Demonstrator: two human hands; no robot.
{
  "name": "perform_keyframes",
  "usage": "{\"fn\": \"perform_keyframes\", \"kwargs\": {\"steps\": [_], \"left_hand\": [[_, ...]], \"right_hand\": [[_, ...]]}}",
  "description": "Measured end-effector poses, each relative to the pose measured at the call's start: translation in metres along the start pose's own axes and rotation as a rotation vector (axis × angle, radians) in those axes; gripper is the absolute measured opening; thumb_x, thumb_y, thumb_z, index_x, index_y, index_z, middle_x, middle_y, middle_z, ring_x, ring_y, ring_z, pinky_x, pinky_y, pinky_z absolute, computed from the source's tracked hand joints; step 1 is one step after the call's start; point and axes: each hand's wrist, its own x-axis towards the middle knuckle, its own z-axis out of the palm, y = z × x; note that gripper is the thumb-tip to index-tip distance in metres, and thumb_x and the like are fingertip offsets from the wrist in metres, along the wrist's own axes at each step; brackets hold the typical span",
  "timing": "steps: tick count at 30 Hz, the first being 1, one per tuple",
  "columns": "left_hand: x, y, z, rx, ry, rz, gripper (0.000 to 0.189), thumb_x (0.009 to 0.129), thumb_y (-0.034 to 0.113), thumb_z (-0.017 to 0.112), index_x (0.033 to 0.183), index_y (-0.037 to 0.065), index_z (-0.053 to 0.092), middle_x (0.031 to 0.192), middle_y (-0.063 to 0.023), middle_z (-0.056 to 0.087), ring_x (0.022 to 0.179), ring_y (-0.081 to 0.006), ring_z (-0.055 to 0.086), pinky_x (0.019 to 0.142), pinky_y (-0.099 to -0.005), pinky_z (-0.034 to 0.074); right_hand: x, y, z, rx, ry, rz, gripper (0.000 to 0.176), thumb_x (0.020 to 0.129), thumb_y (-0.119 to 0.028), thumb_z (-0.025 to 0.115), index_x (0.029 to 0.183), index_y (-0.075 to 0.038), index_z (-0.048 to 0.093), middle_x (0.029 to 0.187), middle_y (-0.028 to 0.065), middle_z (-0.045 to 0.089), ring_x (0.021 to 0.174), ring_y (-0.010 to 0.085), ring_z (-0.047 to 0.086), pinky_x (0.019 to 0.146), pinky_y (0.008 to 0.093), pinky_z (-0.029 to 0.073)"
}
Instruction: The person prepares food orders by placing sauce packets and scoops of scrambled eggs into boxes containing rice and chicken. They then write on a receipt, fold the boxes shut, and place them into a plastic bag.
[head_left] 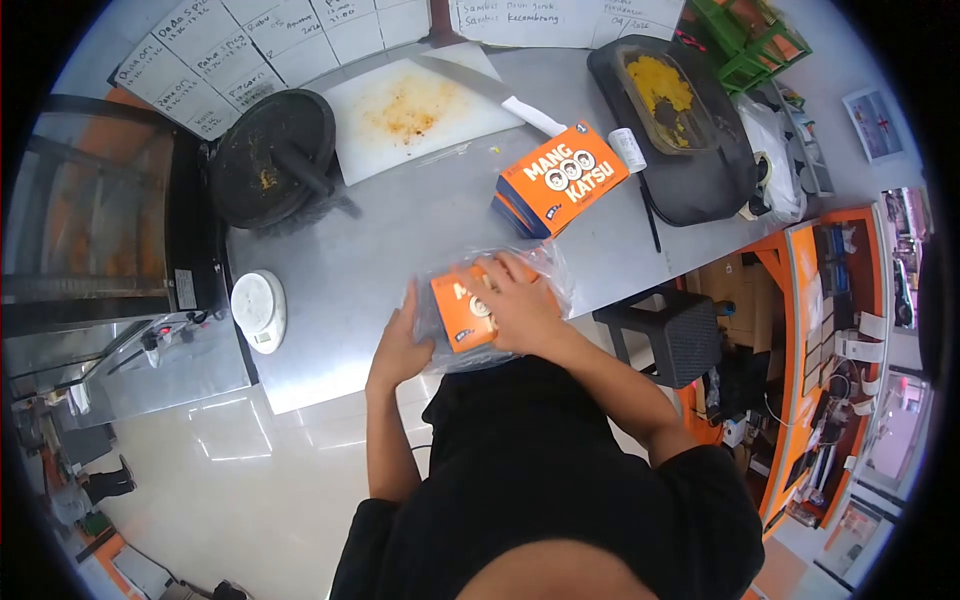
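Observation:
An orange box (466, 326) lies inside a clear plastic bag (428, 322) at the front edge of the steel table. My right hand (515, 305) rests over the box with its fingers spread across the top. At the left side of the bag is my left hand (402, 340), its thumb and fingers apart, touching the plastic. Just behind the bag stands another orange box (565, 180) reading "MANG KATSU", with dark blue sides.
A white cutting board (400, 110) with crumbs holds a knife (490, 88). A black mortar (245, 160) and a white scale (258, 310) are at the left. A food container (660, 95) sits on a black tray (700, 190). A stool (675, 335) stands at the right.

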Motion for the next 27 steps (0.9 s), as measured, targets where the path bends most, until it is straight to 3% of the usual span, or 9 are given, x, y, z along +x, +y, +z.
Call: {"fn": "perform_keyframes", "kwargs": {"steps": [1, 3, 9, 14, 18, 20, 22, 25, 27], "left_hand": [[-0.002, -0.002, 0.004, 0.001, 0.001, 0.001, 0.101, 0.074, -0.002, 0.059, 0.161, 0.017, 0.013, 0.124, -0.024, 0.06, 0.098, -0.0386, 0.068, 0.082, -0.0447, 0.055], [0.012, 0.037, -0.008, 0.048, -0.004, -0.468, 0.105, 0.073, -0.001, 0.061, 0.161, 0.026, 0.009, 0.116, -0.0283, 0.056, 0.095, -0.0494, 0.064, 0.083, -0.0498, 0.055], [0.0, 0.089, -0.034, 0.184, -0.125, -0.585, 0.107, 0.073, 0.0, 0.064, 0.16, 0.034, 0.012, 0.106, -0.0281, 0.058, 0.099, -0.0486, 0.063, 0.088, -0.0495, 0.052], [-0.006, 0.089, -0.036, 0.141, -0.073, -0.461, 0.1, 0.075, 0.0, 0.066, 0.159, 0.03, 0.021, 0.103, -0.0242, 0.061, 0.096, -0.0428, 0.065, 0.086, -0.0474, 0.054], [-0.003, 0.117, -0.046, 0.124, 0.071, -0.448, 0.091, 0.078, -0.002, 0.066, 0.157, 0.027, 0.031, 0.1, -0.0212, 0.063, 0.093, -0.038, 0.066, 0.084, -0.0452, 0.054], [-0.004, 0.125, -0.06, 0.175, 0.077, -0.455, 0.089, 0.078, -0.002, 0.067, 0.156, 0.026, 0.033, 0.099, -0.02, 0.063, 0.092, -0.0371, 0.066, 0.082, -0.0446, 0.054], [-0.004, 0.134, -0.07, 0.224, 0.088, -0.476, 0.087, 0.078, -0.002, 0.069, 0.155, 0.025, 0.036, 0.098, -0.0188, 0.064, 0.091, -0.0363, 0.066, 0.081, -0.044, 0.054], [-0.007, 0.145, -0.077, 0.272, 0.038, -0.447, 0.086, 0.077, -0.001, 0.071, 0.153, 0.023, 0.039, 0.098, -0.0164, 0.065, 0.089, -0.0349, 0.067, 0.078, -0.0441, 0.054], [-0.007, 0.148, -0.077, 0.276, 0.043, -0.368, 0.076, 0.081, 0.0, 0.069, 0.15, 0.019, 0.044, 0.098, -0.0163, 0.066, 0.082, -0.0339, 0.067, 0.074, -0.0437, 0.054]], "right_hand": [[-0.002, -0.005, 0.008, -0.053, -0.046, -0.01, 0.103, 0.06, -0.006, 0.081, 0.152, -0.023, 0.039, 0.141, 0.0091, 0.043, 0.134, 0.0369, 0.037, 0.088, 0.0571, 0.048], [-0.004, -0.015, 0.007, -0.045, -0.106, -0.012, 0.104, 0.06, -0.006, 0.081, 0.152, -0.024, 0.038, 0.142, 0.0091, 0.042, 0.135, 0.0366, 0.037, 0.087, 0.0583, 0.048], [0.002, -0.016, 0.008, -0.09, -0.077, 0.055, 0.109, 0.059, -0.014, 0.089, 0.153, -0.022, 0.034, 0.149, 0.0101, 0.037, 0.14, 0.0371, 0.031, 0.089, 0.0616, 0.049], [-0.027, 0.007, -0.028, 0.013, -0.109, 0.094, 0.113, 0.06, -0.024, 0.092, 0.155, -0.019, 0.031, 0.151, 0.0125, 0.035, 0.143, 0.0385, 0.027, 0.097, 0.0583, 0.05], [-0.038, 0.003, -0.104, -0.235, -0.189, 0.1, 0.101, 0.068, -0.022, 0.088, 0.153, -0.015, 0.033, 0.147, 0.0117, 0.04, 0.145, 0.035, 0.028, 0.102, 0.0535, 0.048], [-0.022, 0.041, -0.126, 0.16, -0.325, -0.015, 0.098, 0.07, -0.015, 0.085, 0.154, -0.019, 0.034, 0.157, 0.0127, 0.033, 0.148, 0.0367, 0.026, 0.102, 0.053, 0.049], [0.013, 0.065, -0.163, -0.051, -0.087, -0.094, 0.094, 0.071, -0.01, 0.081, 0.153, -0.022, 0.036, 0.157, 0.0105, 0.035, 0.148, 0.0342, 0.029, 0.109, 0.0608, 0.039], [0.067, 0.118, -0.158, -0.419, -0.022, -0.143, 0.094, 0.069, -0.009, 0.081, 0.151, -0.024, 0.038, 0.155, 0.0092, 0.038, 0.147, 0.0326, 0.032, 0.116, 0.0627, 0.026], [0.084, 0.131, -0.152, -0.448, -0.319, -0.174, 0.1, 0.063, -0.014, 0.084, 0.151, -0.022, 0.037, 0.151, 0.0101, 0.043, 0.144, 0.034, 0.035, 0.116, 0.0607, 0.022]]}}
